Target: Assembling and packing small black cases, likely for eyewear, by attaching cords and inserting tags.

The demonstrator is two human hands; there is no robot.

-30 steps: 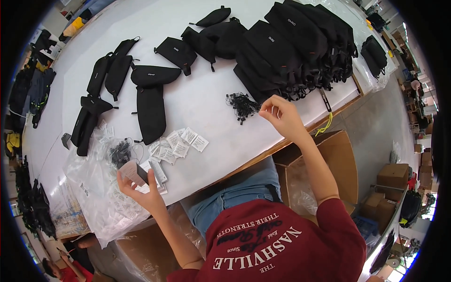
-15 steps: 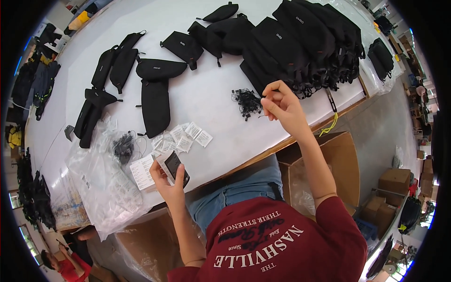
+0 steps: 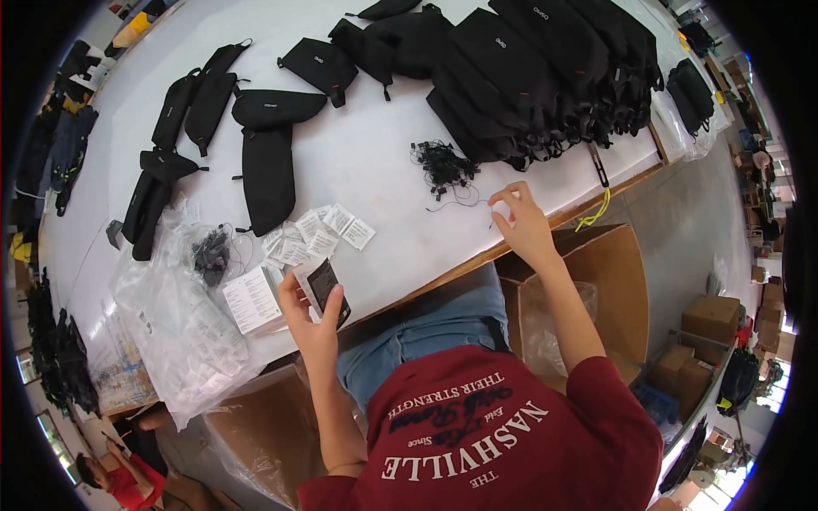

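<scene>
My left hand (image 3: 313,330) is closed on a black-and-white card tag (image 3: 325,288), thumb on its front, over the table's near edge. Fingers pinched, my right hand (image 3: 521,228) holds a thin black tag string (image 3: 467,203) whose loose part trails on the table. Just beyond lies a tangled pile of black tag strings (image 3: 443,168). White printed labels (image 3: 349,226) are spread beyond my left hand. Beside it rests a white printed card (image 3: 252,300).
Black fabric pouches (image 3: 270,175) lie on the left of the white table (image 3: 366,153), with a large heap of black bags (image 3: 503,72) at far right. A clear plastic bag (image 3: 183,332) sits at left. Open cardboard boxes (image 3: 626,298) stand below the edge. Another person (image 3: 128,477) is at lower left.
My right hand has drawn back from the string pile toward the near edge, pulling a string with it. My left hand keeps the card tag, shifting slightly in view.
</scene>
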